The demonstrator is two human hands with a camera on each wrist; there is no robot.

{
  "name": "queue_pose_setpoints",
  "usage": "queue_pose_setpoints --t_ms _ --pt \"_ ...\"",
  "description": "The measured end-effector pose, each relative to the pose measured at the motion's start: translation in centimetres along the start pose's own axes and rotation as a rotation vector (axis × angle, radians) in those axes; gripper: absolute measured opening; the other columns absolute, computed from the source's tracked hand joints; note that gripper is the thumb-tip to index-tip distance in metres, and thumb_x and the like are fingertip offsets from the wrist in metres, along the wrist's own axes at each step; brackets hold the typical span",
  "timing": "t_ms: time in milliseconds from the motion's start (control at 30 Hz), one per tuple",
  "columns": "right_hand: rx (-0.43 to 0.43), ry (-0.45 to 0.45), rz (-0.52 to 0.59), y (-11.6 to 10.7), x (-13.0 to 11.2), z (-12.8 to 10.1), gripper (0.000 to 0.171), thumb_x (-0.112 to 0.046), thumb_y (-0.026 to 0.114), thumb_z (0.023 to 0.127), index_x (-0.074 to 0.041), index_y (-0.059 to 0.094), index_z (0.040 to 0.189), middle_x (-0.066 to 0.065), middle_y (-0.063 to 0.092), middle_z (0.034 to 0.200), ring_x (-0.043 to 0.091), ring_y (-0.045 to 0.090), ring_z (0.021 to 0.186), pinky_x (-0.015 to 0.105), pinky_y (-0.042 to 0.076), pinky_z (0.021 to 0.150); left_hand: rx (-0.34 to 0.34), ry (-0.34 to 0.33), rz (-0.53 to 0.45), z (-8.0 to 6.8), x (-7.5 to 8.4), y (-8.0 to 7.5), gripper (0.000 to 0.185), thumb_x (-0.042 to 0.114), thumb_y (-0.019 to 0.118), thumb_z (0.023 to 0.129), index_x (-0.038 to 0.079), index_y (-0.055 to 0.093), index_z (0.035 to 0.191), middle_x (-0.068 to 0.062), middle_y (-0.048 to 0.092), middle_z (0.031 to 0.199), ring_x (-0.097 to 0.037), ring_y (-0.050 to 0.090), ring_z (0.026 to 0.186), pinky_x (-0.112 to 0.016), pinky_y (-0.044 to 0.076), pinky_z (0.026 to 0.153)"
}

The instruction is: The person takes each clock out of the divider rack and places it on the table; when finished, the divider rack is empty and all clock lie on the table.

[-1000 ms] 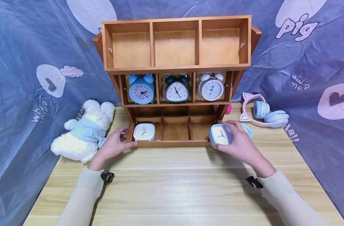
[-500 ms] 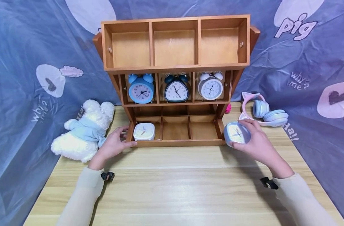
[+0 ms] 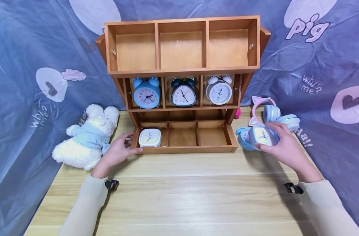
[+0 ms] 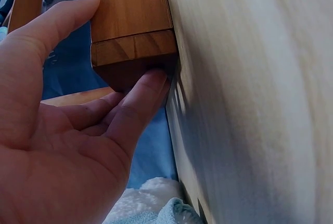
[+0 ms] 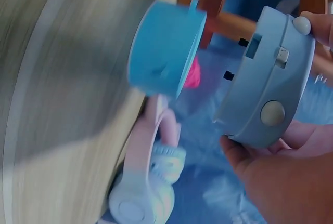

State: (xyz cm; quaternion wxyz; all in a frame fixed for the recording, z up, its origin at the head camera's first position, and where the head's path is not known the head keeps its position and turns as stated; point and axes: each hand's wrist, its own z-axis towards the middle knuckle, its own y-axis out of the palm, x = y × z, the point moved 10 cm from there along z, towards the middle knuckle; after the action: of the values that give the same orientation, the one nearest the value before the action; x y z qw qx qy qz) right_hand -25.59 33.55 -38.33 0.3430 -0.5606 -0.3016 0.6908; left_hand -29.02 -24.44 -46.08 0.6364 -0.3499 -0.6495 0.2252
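My right hand [image 3: 289, 154] holds a rounded-square light blue alarm clock [image 3: 262, 136] above the table, right of the wooden shelf [image 3: 188, 150]. In the right wrist view the clock's body [image 5: 268, 86] shows its side button and switch, with fingers on opposite edges. A round blue alarm clock [image 3: 243, 140] is on the table behind it, partly hidden. My left hand [image 3: 118, 151] grips the shelf's lower left corner; in the left wrist view the thumb lies on the front and fingers touch the end of the wood [image 4: 132, 47]. A white square clock [image 3: 150, 137] sits in the bottom left compartment.
The middle tier holds a blue clock [image 3: 147, 95], a dark-framed clock [image 3: 183, 93] and a white clock [image 3: 219, 91]. A white plush toy [image 3: 88, 137] lies at left. Pink-and-blue headphones [image 3: 273, 114] and a small pink object [image 3: 237, 113] are at right.
My right hand has carried the light blue clock rightward from the bottom right compartment to beyond the shelf's end, uncovering part of the round blue clock. The left hand has stayed put.
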Motion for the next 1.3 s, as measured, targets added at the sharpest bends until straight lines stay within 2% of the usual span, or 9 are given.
queue_pose_setpoints --t_ms 267,300,467,533,633,900,1100,1300 --pt "0.022 -0.005 -0.021 -1.8 2.5 0.5 0.089 -0.031 0.090 0.076 -0.002 0.047 0.149 0.026 0.038 0.153 0.050 0.038 0.134 0.063 0.030 0.102 -0.001 0.000 -0.002 0.0 0.1 -0.1 0.099 0.050 0.083 0.082 0.006 0.035 0.157 -0.017 0.056 0.142 -0.035 0.060 0.124 -0.048 0.055 0.094" --pt "0.032 -0.003 -0.024 -2.0 2.8 0.5 0.089 -0.031 0.090 0.076 -0.003 0.048 0.149 0.025 0.038 0.153 0.049 0.038 0.134 0.061 0.029 0.103 -0.002 -0.003 -0.003 0.0 0.1 0.0 0.099 0.051 0.083 0.082 0.007 0.036 0.157 -0.017 0.057 0.142 -0.034 0.060 0.124 -0.048 0.055 0.093" --pt "0.071 0.017 -0.026 -2.8 4.8 0.2 0.087 -0.032 0.089 0.078 -0.007 0.047 0.150 0.019 0.040 0.153 0.044 0.037 0.138 0.034 0.024 0.114 -0.006 0.001 -0.009 0.1 0.2 0.1 0.100 0.050 0.084 0.082 0.007 0.035 0.157 -0.016 0.056 0.142 -0.034 0.060 0.123 -0.048 0.056 0.093" --pt "0.068 0.025 -0.026 -2.8 5.5 0.2 0.087 -0.033 0.088 0.079 -0.008 0.047 0.151 0.019 0.040 0.154 0.044 0.036 0.141 0.030 0.021 0.116 -0.008 0.003 -0.008 0.1 0.3 0.1 0.100 0.050 0.084 0.082 0.006 0.035 0.157 -0.017 0.056 0.142 -0.034 0.060 0.123 -0.048 0.056 0.092" --pt "0.054 0.041 -0.030 -2.7 6.5 0.2 0.088 -0.034 0.087 0.079 -0.008 0.045 0.152 0.020 0.039 0.155 0.046 0.034 0.142 0.036 0.021 0.118 -0.011 0.003 -0.007 0.1 0.3 0.2 0.100 0.051 0.083 0.082 0.007 0.035 0.157 -0.017 0.056 0.142 -0.034 0.060 0.123 -0.048 0.056 0.092" --pt "0.003 0.039 -0.037 -1.6 8.4 1.0 0.091 -0.036 0.089 0.078 -0.009 0.045 0.153 0.020 0.037 0.155 0.047 0.036 0.139 0.053 0.025 0.114 -0.004 -0.014 0.000 -0.3 -0.3 -0.2 0.099 0.052 0.082 0.083 0.009 0.034 0.158 -0.016 0.053 0.147 -0.034 0.059 0.126 -0.046 0.056 0.090" --pt "-0.056 0.063 -0.055 -0.9 9.7 1.1 0.094 -0.040 0.088 0.079 -0.005 0.043 0.153 0.026 0.035 0.154 0.053 0.033 0.138 0.069 0.029 0.105 -0.006 -0.007 0.001 -0.3 -0.3 -0.1 0.100 0.053 0.082 0.083 0.008 0.034 0.158 -0.016 0.054 0.147 -0.034 0.059 0.126 -0.047 0.056 0.091" --pt "-0.096 0.074 -0.097 -0.5 10.5 1.1 0.096 -0.044 0.087 0.078 -0.003 0.042 0.153 0.030 0.032 0.154 0.063 0.022 0.143 0.079 0.019 0.104 -0.008 -0.005 -0.004 -0.1 0.0 0.0 0.100 0.053 0.082 0.082 0.007 0.035 0.157 -0.017 0.057 0.142 -0.034 0.060 0.125 -0.046 0.056 0.090"
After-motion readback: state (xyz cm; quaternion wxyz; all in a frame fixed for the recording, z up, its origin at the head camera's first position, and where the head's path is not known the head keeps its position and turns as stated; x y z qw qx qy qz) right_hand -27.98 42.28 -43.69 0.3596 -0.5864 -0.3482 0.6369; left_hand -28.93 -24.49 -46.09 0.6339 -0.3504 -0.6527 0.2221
